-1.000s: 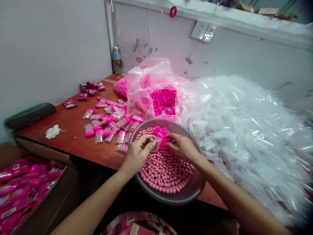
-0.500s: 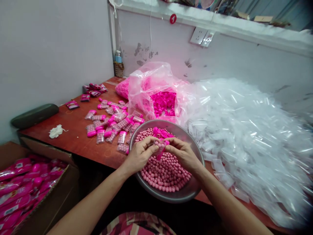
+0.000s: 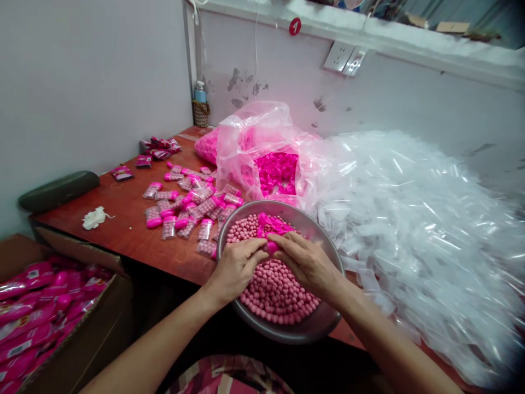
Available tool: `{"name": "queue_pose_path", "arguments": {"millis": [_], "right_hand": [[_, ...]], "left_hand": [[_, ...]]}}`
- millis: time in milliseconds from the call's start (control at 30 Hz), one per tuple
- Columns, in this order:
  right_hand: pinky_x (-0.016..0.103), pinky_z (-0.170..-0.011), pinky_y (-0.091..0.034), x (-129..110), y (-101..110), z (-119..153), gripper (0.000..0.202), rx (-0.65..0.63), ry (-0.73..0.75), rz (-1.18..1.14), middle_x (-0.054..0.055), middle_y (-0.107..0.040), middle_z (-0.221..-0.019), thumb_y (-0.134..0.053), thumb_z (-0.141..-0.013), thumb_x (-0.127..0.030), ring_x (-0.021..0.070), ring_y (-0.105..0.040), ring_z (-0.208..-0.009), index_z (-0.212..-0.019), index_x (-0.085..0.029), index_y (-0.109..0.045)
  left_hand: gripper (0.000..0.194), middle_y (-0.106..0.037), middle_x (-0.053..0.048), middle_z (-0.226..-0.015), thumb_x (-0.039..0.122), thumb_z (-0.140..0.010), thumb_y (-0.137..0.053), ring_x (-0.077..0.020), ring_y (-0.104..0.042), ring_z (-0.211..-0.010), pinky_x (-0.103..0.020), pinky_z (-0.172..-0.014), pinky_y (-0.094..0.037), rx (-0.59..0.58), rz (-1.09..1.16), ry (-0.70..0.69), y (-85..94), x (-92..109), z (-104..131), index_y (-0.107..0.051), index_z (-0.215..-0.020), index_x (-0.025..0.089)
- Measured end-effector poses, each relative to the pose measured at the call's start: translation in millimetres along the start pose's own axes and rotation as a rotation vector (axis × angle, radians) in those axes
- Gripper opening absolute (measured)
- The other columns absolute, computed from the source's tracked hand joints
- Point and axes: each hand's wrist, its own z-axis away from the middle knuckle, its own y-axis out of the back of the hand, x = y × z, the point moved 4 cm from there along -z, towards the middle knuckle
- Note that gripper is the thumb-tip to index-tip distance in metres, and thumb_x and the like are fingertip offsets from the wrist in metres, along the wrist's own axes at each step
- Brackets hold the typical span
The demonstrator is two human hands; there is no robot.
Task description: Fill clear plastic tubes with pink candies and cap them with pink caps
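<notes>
Over a metal bowl [image 3: 334, 257] of small pink balls [image 3: 279, 293], my two hands meet fingertip to fingertip. Between them is a small clear container with a bright pink cap [image 3: 272, 246]; fingers hide most of its clear body. My left hand [image 3: 234, 268] is closed on its left side. The fingers of my right hand [image 3: 307, 265] bend over the cap and press on it from the right. Loose pink caps [image 3: 273, 223] lie on the balls just behind my fingers. Left of the bowl, several filled, capped containers [image 3: 205, 205] are heaped on the table.
Behind the bowl stands a translucent bag [image 3: 254, 128] of pink caps. A large pile of clear empty containers [image 3: 414, 219] spreads on the right. At lower left is a cardboard box [image 3: 94, 328] of pink packets. A dark green case [image 3: 59, 190] lies on the red-brown table [image 3: 123, 208].
My right hand has rolled over, its fingers now on top of the pink cap. The container has turned so its clear body hardly shows. The view has shifted slightly.
</notes>
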Motion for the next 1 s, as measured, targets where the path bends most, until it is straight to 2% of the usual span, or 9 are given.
{"name": "queue_pose_path", "arguments": {"millis": [167,267,400,467,567,667,767,900,1000], "right_hand": [[0.03,-0.062,-0.048,0,-10,12,0.049,-0.003,0.156,0.228,0.009,-0.053,-0.085,-0.03,-0.087,-0.004,0.0183,-0.052,-0.073,-0.135,-0.014,-0.026],[0.032,-0.063,-0.049,-2,-12,19,0.057,-0.035,0.234,0.256,0.011,-0.053,-0.084,-0.029,-0.084,0.0,0.0191,-0.051,-0.073,-0.138,-0.011,-0.019],[0.034,-0.064,-0.05,-1,-16,23,0.054,-0.08,0.246,0.204,0.013,-0.055,-0.087,-0.032,-0.087,-0.003,0.0201,-0.053,-0.076,-0.139,-0.011,-0.021],[0.034,-0.064,-0.05,1,-15,21,0.049,-0.054,0.203,0.145,0.012,-0.057,-0.087,-0.033,-0.089,-0.007,0.0197,-0.054,-0.075,-0.137,-0.013,-0.028],[0.034,-0.071,-0.05,9,-9,14,0.04,0.027,0.008,-0.115,0.011,-0.06,-0.092,-0.042,-0.09,-0.018,0.019,-0.057,-0.081,-0.13,-0.019,-0.044],[0.036,-0.083,-0.048,21,-4,17,0.035,0.078,-0.298,-0.596,0.008,-0.061,-0.106,-0.053,-0.086,-0.029,0.0195,-0.059,-0.092,-0.121,-0.025,-0.054],[0.035,-0.081,-0.049,29,-9,29,0.032,0.121,-0.53,-1.093,0.006,-0.065,-0.101,-0.058,-0.083,-0.03,0.0174,-0.063,-0.083,-0.115,-0.025,-0.059],[0.026,-0.068,-0.051,39,-17,35,0.028,0.181,-0.641,-1.4,0.003,-0.066,-0.085,-0.068,-0.074,-0.033,0.0116,-0.062,-0.066,-0.099,-0.021,-0.065],[0.029,-0.07,-0.052,37,-25,28,0.038,0.04,-0.664,-1.488,0.006,-0.065,-0.097,-0.07,-0.07,-0.039,0.014,-0.063,-0.075,-0.102,-0.019,-0.063]], "left_hand": [[0.017,-0.069,-0.005,-0.087,0.013,-0.085,-0.049,-0.0143,-0.062,-0.077,-0.023,-0.072,-0.045,-0.031,-0.051,-0.023,-3.3,-2,4,-0.065,-0.09,0.015],[0.017,-0.069,-0.004,-0.085,0.012,-0.085,-0.049,-0.0143,-0.063,-0.075,-0.023,-0.071,-0.045,-0.066,-0.091,-0.057,-6.5,-5,7,-0.065,-0.091,0.016],[0.019,-0.068,-0.005,-0.079,0.013,-0.086,-0.048,-0.0153,-0.063,-0.074,-0.024,-0.071,-0.045,-0.144,-0.147,-0.076,-11.2,-6,10,-0.065,-0.09,0.016],[0.019,-0.069,-0.005,-0.079,0.014,-0.085,-0.048,-0.0155,-0.063,-0.073,-0.024,-0.07,-0.045,-0.131,-0.133,-0.055,-10.1,-5,8,-0.066,-0.091,0.016],[0.021,-0.07,-0.004,-0.086,0.018,-0.085,-0.05,-0.0158,-0.063,-0.08,-0.024,-0.074,-0.046,-0.047,0.025,0.014,-4.4,-5,2,-0.067,-0.098,0.018],[0.024,-0.069,-0.004,-0.096,0.02,-0.084,-0.052,-0.0166,-0.063,-0.089,-0.024,-0.078,-0.048,0.044,0.288,0.138,0.7,-11,-5,-0.065,-0.105,0.017],[0.026,-0.069,-0.004,-0.1,0.02,-0.082,-0.055,-0.0177,-0.062,-0.091,-0.025,-0.079,-0.049,0.068,0.428,0.204,1.6,-17,-7,-0.065,-0.106,0.015],[0.025,-0.07,-0.004,-0.096,0.02,-0.082,-0.057,-0.0172,-0.062,-0.09,-0.025,-0.082,-0.047,0.038,0.34,0.115,-0.2,-13,-4,-0.067,-0.104,0.018],[0.024,-0.069,-0.004,-0.096,0.02,-0.083,-0.057,-0.0172,-0.061,-0.093,-0.027,-0.087,-0.045,-0.008,0.212,0.022,-2.4,-6,-1,-0.068,-0.104,0.022]]}}
